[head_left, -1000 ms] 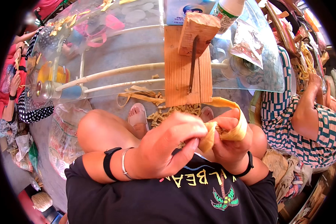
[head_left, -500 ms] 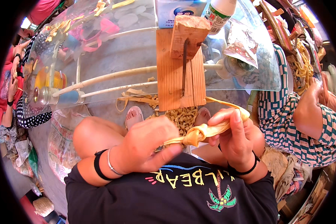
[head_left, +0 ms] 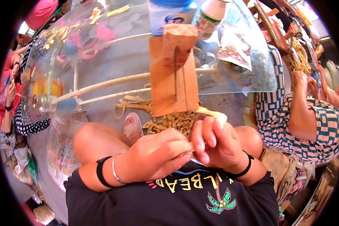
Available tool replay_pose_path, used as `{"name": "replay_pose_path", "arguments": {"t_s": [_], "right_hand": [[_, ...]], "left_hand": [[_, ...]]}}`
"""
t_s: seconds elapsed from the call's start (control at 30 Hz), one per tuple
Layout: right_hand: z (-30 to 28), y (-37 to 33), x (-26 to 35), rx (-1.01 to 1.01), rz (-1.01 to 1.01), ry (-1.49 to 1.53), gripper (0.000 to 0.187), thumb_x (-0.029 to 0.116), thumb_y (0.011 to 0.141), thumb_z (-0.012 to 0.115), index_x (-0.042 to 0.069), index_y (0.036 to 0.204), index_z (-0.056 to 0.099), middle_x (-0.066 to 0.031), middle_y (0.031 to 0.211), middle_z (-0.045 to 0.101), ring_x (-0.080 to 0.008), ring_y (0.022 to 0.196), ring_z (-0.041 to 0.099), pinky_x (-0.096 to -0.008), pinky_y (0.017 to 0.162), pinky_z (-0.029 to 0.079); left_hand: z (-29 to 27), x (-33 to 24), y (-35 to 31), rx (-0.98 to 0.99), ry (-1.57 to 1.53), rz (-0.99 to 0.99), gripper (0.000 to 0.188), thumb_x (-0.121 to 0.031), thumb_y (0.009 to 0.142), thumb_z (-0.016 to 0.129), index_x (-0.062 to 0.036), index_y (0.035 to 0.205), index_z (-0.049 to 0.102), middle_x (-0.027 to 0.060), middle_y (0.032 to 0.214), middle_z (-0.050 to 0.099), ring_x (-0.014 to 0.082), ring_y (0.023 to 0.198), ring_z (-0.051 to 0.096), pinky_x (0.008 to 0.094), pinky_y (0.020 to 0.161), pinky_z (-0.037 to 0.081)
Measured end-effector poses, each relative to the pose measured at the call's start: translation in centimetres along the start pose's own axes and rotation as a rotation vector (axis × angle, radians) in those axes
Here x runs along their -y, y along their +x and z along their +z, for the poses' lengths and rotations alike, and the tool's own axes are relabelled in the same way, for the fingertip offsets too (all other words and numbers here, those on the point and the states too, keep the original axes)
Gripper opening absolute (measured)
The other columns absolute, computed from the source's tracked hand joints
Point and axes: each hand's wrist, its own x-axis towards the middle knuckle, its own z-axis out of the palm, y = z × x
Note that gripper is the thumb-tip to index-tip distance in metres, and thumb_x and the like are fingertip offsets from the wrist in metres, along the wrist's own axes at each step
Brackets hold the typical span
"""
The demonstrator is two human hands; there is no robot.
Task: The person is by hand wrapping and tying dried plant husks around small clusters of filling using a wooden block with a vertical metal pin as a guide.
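Note:
In front of my lap, my left hand (head_left: 160, 152) is closed in a pinch, with a little of the yellow strip (head_left: 213, 113) at its fingertips. My right hand (head_left: 221, 145) faces it closely, fingers curled and partly smeared by motion. The strip passes behind those fingers and runs toward the near end of a wooden board (head_left: 160, 84). My fingers hide the rest of it, so no knot shows. On the board stands a rough wooden block (head_left: 180, 41) with a thin dark metal bar below it.
The board overhangs a glass table (head_left: 116, 64) that carries a blue-and-white tub (head_left: 171, 19), a white bottle (head_left: 211, 19) and a plastic packet (head_left: 235, 47). Many short yellow pieces (head_left: 167, 124) lie on the floor beneath. People sit at left and right, one in patterned clothes (head_left: 303, 116).
The knot visible in the strip before is now hidden by my fingers. My hands have come closer together, the left moving right and slightly down. The whole view has shifted a little.

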Motion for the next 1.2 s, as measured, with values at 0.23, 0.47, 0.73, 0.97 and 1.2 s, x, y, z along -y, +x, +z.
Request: {"name": "replay_pose_path", "arguments": {"t_s": [0.23,0.47,0.73,0.97,1.2], "right_hand": [[0.4,-0.8,0.7,-0.140,-0.106,-0.026,0.045,0.031,0.110,0.027,0.010,0.071,0.036,-0.0072,0.069,0.044,-0.0175,0.057,0.043,-0.0296,0.055,0.042],[0.3,-0.7,0.7,-0.200,0.245,-0.097,0.042,0.036,0.108,0.038,0.002,0.094,0.058,-0.0132,0.101,0.063,-0.0204,0.072,0.065,-0.0341,0.065,0.057],[0.4,-0.5,1.3,0.047,0.123,-0.522,0.047,0.041,0.091,0.072,0.003,0.108,0.051,-0.0007,0.076,0.054,-0.0060,0.064,0.053,-0.0237,0.056,0.044],[0.8,1.6,1.9,-0.067,-0.378,-1.163,0.022,0.006,0.086,0.075,0.002,0.105,0.065,-0.0060,0.085,0.064,-0.0097,0.066,0.058,-0.0241,0.059,0.046],[0.9,5.1,3.1,-0.287,-0.421,-0.850,0.009,0.003,0.096,0.063,-0.002,0.102,0.062,-0.0022,0.092,0.058,-0.0049,0.079,0.057,-0.0196,0.069,0.046]], "left_hand": [[-2.1,-0.4,-0.4,-0.004,-0.124,-0.059,0.030,0.008,0.076,0.073,-0.0044,0.101,0.062,0.0089,0.074,0.067,0.0143,0.055,0.062,0.0247,0.046,0.045],[-4.0,-0.4,0.0,-0.039,-0.346,-0.076,0.035,0.008,0.077,0.071,-0.0049,0.106,0.055,0.0066,0.072,0.063,0.0208,0.070,0.069,0.0326,0.064,0.056],[-1.3,-0.6,-0.6,0.064,-0.451,-0.294,0.043,0.008,0.082,0.072,-0.0053,0.115,0.047,0.0033,0.081,0.054,0.0060,0.064,0.052,0.0226,0.055,0.041],[-1.6,-0.4,2.2,-0.098,0.003,-0.233,0.026,-0.004,0.077,0.081,-0.0030,0.097,0.063,0.0126,0.088,0.064,0.0243,0.073,0.063,0.0306,0.062,0.051],[-4.1,1.4,4.6,-0.249,0.214,-0.160,0.019,-0.001,0.080,0.078,-0.0024,0.096,0.067,0.0088,0.079,0.066,0.0197,0.065,0.060,0.0289,0.057,0.046]]}}
